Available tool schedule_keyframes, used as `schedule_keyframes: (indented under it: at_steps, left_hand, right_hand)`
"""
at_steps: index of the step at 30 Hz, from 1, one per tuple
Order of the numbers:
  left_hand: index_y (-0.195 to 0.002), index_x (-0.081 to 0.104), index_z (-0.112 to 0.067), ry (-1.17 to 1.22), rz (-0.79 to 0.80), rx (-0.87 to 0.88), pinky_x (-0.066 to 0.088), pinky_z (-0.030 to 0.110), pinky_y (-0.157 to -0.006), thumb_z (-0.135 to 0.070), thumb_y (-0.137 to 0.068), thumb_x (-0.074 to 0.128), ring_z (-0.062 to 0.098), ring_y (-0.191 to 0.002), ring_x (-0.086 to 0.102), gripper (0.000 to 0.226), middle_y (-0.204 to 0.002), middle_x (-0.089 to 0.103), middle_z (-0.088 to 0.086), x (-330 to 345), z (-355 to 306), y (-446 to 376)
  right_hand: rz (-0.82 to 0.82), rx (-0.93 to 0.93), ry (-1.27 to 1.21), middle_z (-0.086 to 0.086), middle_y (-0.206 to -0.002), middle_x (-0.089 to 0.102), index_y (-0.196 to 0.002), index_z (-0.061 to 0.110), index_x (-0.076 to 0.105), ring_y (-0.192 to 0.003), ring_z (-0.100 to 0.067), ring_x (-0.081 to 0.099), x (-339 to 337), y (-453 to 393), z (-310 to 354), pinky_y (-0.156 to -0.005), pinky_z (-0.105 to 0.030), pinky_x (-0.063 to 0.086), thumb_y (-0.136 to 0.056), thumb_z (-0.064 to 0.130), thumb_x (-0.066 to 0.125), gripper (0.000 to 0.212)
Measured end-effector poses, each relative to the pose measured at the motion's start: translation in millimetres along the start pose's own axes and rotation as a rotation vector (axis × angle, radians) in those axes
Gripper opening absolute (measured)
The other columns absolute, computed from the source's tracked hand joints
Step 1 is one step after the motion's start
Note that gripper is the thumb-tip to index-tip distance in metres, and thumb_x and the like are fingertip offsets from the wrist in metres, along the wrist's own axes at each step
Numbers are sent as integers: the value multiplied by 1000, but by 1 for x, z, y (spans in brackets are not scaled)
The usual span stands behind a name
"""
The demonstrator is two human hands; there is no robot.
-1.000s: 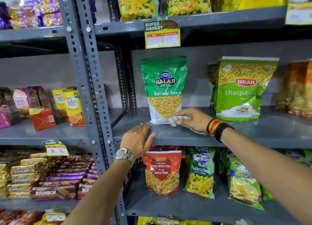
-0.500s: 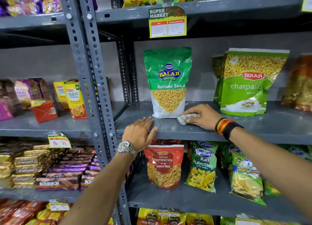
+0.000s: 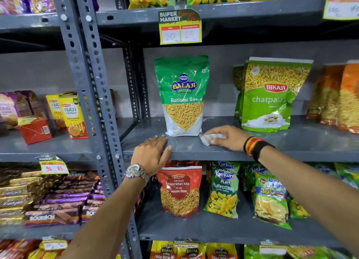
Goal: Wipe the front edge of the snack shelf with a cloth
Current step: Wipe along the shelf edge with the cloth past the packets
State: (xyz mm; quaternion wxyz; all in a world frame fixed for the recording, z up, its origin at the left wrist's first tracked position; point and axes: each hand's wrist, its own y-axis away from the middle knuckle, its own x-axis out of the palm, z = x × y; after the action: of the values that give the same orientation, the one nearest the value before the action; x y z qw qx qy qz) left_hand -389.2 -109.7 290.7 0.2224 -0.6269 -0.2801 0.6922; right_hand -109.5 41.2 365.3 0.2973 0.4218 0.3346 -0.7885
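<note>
There is just one camera, and it sits on the person's head. It looks straight at the grey snack shelf (image 3: pixel 272 154) from close up and tips down a little. The shelf's front edge runs across the middle of the picture. Both arms reach in from the bottom, so the left hand (image 3: pixel 150 155) and the right hand (image 3: pixel 227 138) lie near the middle. The lens is wide, so the grey post (image 3: pixel 91 103) on the left looks slanted. Another rack shows at the far left.
</note>
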Motion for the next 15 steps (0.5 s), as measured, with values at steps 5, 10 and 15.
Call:
schedule_keyframes:
  at_steps: [5, 10, 15]
  left_hand:
    - [-132, 68, -17, 4, 8, -31, 58, 43, -96, -58, -103, 22, 27, -126, 67, 68, -133, 72, 6, 1, -1, 0]
    - [-130, 69, -18, -24, 19, -27, 60, 42, -91, -56, -104, 24, 26, -124, 69, 65, -131, 73, 3, 0, -2, 0]
    - [-130, 69, -17, -50, 29, -10, 60, 42, -93, -56, -104, 24, 25, -123, 69, 65, -130, 74, 4, 1, 1, -1]
  right_hand:
    - [90, -149, -327, 7, -119, 73, -124, 21, 69, -110, -6, 66, -19, 21, 2, -99, -24, 50, -89, 23, 72, 35]
    - [-128, 33, -183, -4, -121, 71, -120, 13, 70, -117, -24, 65, -25, -14, -12, -104, -38, 48, -90, 10, 69, 30]
    - [-58, 59, 35, 5, -118, 72, -116, 30, 70, -113, -18, 64, 6, -22, -5, -98, -36, 50, -91, 22, 67, 26]
